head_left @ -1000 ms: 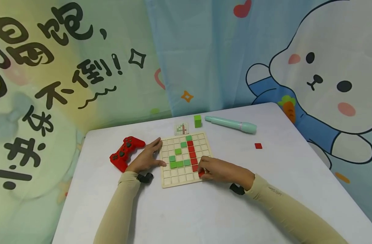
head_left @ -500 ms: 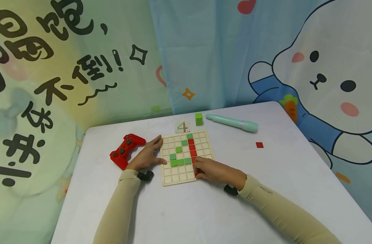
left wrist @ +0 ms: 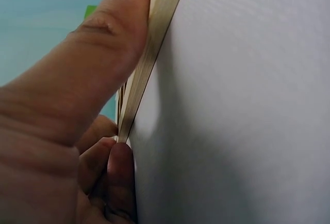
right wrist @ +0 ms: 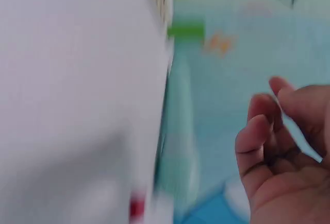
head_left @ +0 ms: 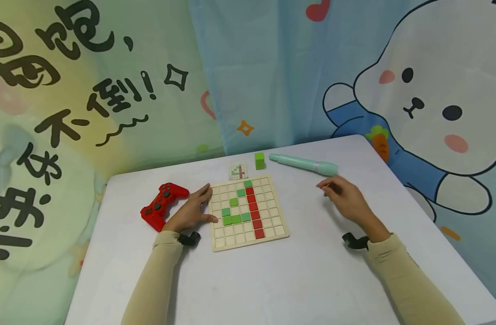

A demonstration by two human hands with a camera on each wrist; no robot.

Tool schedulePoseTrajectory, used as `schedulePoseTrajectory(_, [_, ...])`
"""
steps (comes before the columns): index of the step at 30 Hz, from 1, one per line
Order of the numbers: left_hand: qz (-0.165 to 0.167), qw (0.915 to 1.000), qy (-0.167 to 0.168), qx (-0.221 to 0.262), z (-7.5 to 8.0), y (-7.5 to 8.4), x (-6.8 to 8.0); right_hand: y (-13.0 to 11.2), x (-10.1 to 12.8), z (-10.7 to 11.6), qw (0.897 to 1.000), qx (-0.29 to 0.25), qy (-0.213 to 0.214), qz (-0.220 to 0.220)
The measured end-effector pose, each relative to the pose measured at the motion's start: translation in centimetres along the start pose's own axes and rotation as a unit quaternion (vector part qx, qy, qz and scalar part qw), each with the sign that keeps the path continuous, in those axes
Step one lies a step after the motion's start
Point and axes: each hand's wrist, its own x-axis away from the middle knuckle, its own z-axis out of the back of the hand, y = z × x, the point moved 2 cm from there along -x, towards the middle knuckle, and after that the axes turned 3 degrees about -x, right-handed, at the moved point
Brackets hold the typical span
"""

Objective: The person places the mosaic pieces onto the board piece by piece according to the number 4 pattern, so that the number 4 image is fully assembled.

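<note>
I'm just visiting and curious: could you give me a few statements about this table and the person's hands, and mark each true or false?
1. The left hand rests against the left edge of the square wooden grid board. True.
2. The right hand pinches a red tile on the board. False: it hovers off to the board's right, holding nothing.
3. The red tiles form a column on the board. True.
4. The red plastic game controller lies right of the board. False: it lies to its left.
5. The mint-green pen lies beyond the board. True.

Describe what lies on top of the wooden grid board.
On the wooden grid board lie a column of red tiles and several green tiles. The left hand rests on its left edge and may cover some squares.
</note>
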Motion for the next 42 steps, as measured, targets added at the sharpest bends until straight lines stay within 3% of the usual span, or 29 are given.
schedulePoseTrajectory(4, [-0.001,1.0,0.003,0.003,0.4,-0.3,0.4,4.2,-0.2,2.5,0.995,0.029,-0.008,-0.1])
schedulePoseTrajectory(8, [-0.007,1.0,-0.001,0.006,0.4,-0.3,0.5,6.5,0.0,2.7,0.986,0.054,-0.054,-0.15])
schedulePoseTrajectory(16, [-0.008,0.9999,0.005,0.009,0.2,-0.3,0.4,7.1,-0.2,2.6,0.989,0.092,-0.046,-0.105])
schedulePoseTrajectory(22, [-0.013,0.9998,0.006,0.015,0.1,-0.3,0.4,6.9,-0.3,2.8,0.986,0.101,-0.059,-0.115])
schedulePoseTrajectory(26, [-0.016,0.9998,0.004,0.014,0.0,-0.2,0.5,5.3,-0.4,2.8,0.987,0.102,-0.068,-0.107])
schedulePoseTrajectory(33, [-0.013,0.9999,0.003,0.002,0.1,-0.1,0.5,-1.0,-1.4,0.3,0.989,0.086,-0.12,0.002])
schedulePoseTrajectory(38, [-0.014,0.9999,0.005,-0.003,0.1,0.0,0.4,-5.1,-2.9,-3.7,0.972,0.091,-0.199,0.082])
schedulePoseTrajectory(42, [-0.013,0.9999,0.004,0.004,-0.1,0.2,0.2,-6.3,-3.9,-6.8,0.957,0.087,-0.25,0.115])
